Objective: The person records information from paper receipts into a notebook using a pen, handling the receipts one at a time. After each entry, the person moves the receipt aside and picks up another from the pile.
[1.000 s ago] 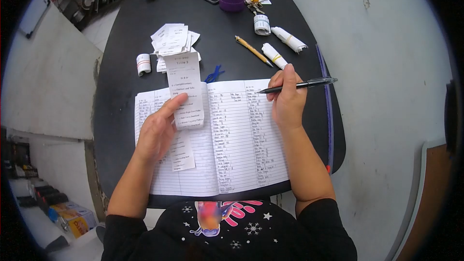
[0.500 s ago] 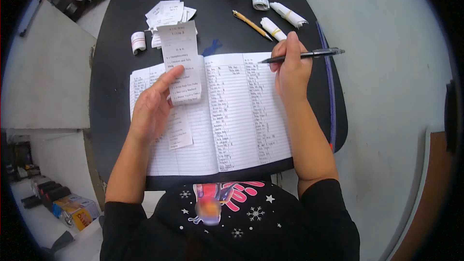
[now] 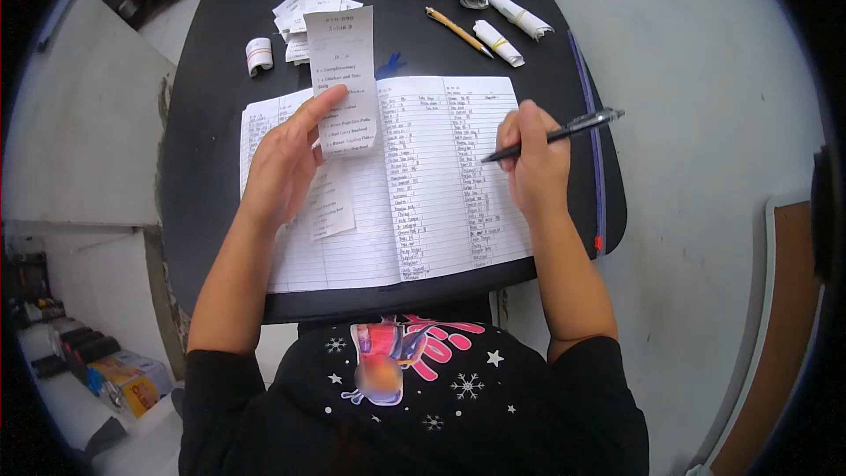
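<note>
The left hand pinches a long printed receipt between thumb and fingers. It holds the slip upright over the gutter of an open ledger, which lies flat on the black bench. The right hand is closed around a black pen, with the tip angled down at a handwritten column on the right page. Whether the tip touches the paper is not clear.

To do this well, I judge the receipt should be kept steady and close to the line being read, with the thumb marking the current item so no entry is skipped or doubled. The heel of the right hand should rest on the page, so the ledger cannot slide and the writing stays on its ruled line. A second slip lies loose under the left hand and is best kept flat and out of the way.

Half a second ago the pen was level near the top of the right page. It has since come down toward mid-page and tilted tip-first. The left hand's grip on the receipt is unchanged. A pile of receipts, rolled slips and a tan pen lie beyond the ledger.
</note>
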`<move>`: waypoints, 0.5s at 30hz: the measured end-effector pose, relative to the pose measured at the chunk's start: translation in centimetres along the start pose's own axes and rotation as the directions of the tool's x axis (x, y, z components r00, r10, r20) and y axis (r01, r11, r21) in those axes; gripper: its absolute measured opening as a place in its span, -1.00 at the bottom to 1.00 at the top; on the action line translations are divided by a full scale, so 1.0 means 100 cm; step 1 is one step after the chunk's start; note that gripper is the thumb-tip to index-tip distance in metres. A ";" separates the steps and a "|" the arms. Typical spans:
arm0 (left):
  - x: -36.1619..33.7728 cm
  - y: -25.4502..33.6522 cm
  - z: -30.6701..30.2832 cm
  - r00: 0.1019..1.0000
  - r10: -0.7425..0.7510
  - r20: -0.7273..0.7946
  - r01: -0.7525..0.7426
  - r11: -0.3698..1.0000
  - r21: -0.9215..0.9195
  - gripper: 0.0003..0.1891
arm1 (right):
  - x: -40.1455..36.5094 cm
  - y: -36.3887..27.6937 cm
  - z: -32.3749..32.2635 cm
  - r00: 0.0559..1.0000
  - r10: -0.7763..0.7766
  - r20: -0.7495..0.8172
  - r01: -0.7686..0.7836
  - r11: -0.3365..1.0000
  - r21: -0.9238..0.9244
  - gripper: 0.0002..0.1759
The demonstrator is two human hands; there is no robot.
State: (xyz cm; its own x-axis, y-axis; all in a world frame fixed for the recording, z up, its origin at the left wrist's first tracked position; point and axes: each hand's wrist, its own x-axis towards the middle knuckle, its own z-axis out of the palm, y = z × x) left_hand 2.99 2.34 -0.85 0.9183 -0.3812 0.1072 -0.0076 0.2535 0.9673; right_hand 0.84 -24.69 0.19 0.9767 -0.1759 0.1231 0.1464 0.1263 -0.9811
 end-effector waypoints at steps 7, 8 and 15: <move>-0.001 -0.001 0.001 1.000 0.014 -0.007 -0.014 1.000 0.010 -0.32 | -0.037 0.005 -0.021 0.994 0.082 -0.069 -0.086 0.994 -0.067 -0.60; -0.001 -0.001 0.001 1.000 0.015 -0.005 -0.015 1.000 0.003 -0.33 | -0.039 0.006 -0.022 0.993 0.087 -0.082 -0.094 0.992 -0.079 -0.62; -0.002 -0.001 0.002 1.000 0.017 -0.008 -0.017 1.000 -0.006 -0.34 | -0.034 0.001 -0.021 0.998 0.018 -0.054 -0.022 0.997 -0.072 -0.72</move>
State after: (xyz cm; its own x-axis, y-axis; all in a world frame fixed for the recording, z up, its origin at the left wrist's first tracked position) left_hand 2.74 2.21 -0.89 0.9212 -0.3694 0.1220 -0.0210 0.2658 0.9638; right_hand -2.77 -26.14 -0.62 0.9693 -0.2257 0.0972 0.1133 0.0592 -0.9918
